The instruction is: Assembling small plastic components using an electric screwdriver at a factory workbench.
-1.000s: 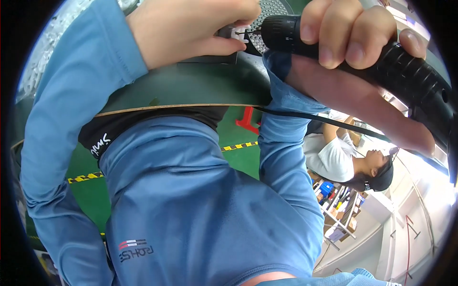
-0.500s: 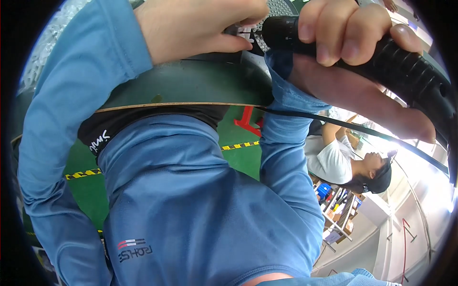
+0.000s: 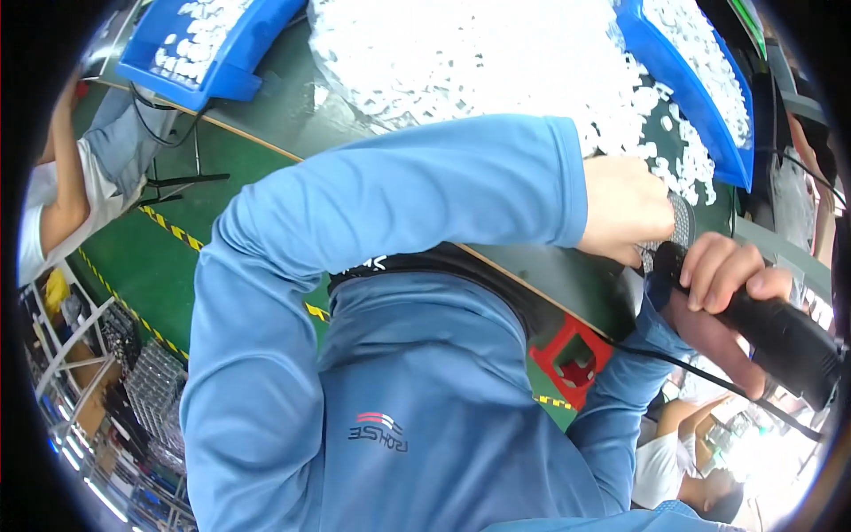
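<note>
Black electric screwdriver (image 3: 780, 335), gripped in my right hand (image 3: 729, 285) beside the perforated disc (image 3: 682, 222), should be held steady, though what my curled left hand (image 3: 625, 202) holds beside that disc I cannot tell.

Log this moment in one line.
right hand: holds black tool | left hand: near it, contents unclear | white pieces: heaped between blue bins
</note>
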`<state>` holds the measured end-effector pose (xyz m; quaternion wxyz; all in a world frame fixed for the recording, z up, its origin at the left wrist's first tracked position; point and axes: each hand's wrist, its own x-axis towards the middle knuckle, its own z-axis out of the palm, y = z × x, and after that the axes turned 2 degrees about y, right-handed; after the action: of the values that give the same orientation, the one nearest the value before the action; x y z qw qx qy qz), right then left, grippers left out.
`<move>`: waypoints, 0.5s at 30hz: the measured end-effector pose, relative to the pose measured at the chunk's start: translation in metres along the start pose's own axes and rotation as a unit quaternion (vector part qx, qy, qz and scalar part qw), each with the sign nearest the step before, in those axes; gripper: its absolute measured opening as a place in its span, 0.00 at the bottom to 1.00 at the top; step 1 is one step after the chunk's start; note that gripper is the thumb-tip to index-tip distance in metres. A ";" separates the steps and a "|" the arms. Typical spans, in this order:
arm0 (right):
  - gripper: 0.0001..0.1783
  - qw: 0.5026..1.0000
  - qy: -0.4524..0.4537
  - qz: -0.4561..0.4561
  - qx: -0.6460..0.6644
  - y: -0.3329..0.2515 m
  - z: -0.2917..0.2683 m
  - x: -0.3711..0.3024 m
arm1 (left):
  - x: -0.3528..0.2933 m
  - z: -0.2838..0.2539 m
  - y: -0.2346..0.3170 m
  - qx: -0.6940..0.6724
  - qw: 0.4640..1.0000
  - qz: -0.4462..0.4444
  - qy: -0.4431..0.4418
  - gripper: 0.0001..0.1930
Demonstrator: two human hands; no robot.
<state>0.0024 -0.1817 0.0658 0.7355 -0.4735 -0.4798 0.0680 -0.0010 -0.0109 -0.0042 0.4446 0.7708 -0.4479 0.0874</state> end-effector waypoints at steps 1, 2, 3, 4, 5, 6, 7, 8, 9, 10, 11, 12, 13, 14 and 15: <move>0.48 1.000 -0.002 -0.005 0.001 0.001 0.000 0.000 | -0.001 0.000 -0.001 0.008 1.000 -0.002 -0.003 0.14; 0.46 1.000 -0.002 -0.006 0.000 0.000 0.000 0.000 | -0.001 -0.001 0.000 0.009 1.000 -0.003 -0.009 0.14; 0.46 1.000 -0.003 -0.011 0.003 0.000 -0.001 0.000 | 0.000 -0.001 0.000 0.008 1.000 -0.004 -0.017 0.14; 0.46 1.000 0.003 -0.009 0.002 0.001 -0.002 -0.002 | 0.001 -0.001 0.000 0.014 0.999 -0.010 -0.028 0.14; 0.45 1.000 0.011 -0.005 -0.005 -0.002 -0.002 -0.003 | 0.002 -0.001 -0.001 0.014 0.999 -0.005 -0.029 0.14; 0.44 1.000 0.022 0.007 -0.011 -0.005 -0.002 -0.004 | 0.002 0.000 -0.002 0.004 1.000 -0.003 -0.025 0.14; 0.44 1.000 0.026 0.005 -0.003 -0.004 -0.001 -0.005 | 0.002 0.002 -0.003 -0.007 1.000 0.001 -0.022 0.14; 0.44 1.000 0.030 0.004 -0.004 -0.004 -0.001 -0.005 | 0.003 0.004 -0.004 -0.005 1.000 0.009 -0.019 0.14; 0.44 0.999 0.045 -0.009 0.015 -0.001 0.000 -0.007 | 0.002 0.002 -0.004 0.000 1.000 0.013 -0.013 0.14; 0.45 0.999 0.039 -0.004 0.013 0.002 0.003 -0.005 | 0.001 0.000 -0.004 0.004 0.999 -0.007 -0.052 0.14; 0.47 0.998 0.052 -0.026 -0.011 0.006 0.007 -0.004 | 0.000 0.001 -0.003 0.005 0.999 -0.010 -0.036 0.15; 0.47 0.998 0.055 -0.029 0.003 0.006 0.007 -0.003 | -0.002 0.002 -0.003 0.005 1.000 -0.013 -0.022 0.16; 0.47 0.998 0.048 -0.045 0.008 0.005 0.006 0.000 | -0.003 0.002 -0.002 0.001 1.000 -0.008 -0.015 0.16; 0.48 0.997 0.047 -0.056 0.012 0.004 0.002 -0.002 | -0.005 0.001 -0.004 -0.001 1.000 -0.006 -0.009 0.15; 0.48 0.996 0.042 -0.061 0.042 -0.004 -0.002 -0.003 | -0.006 0.002 -0.005 -0.009 1.000 0.013 0.018 0.15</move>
<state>0.0012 -0.1869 0.0671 0.7771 -0.4142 -0.4734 0.0230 -0.0008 -0.0077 -0.0116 0.4581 0.7592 -0.4507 0.1032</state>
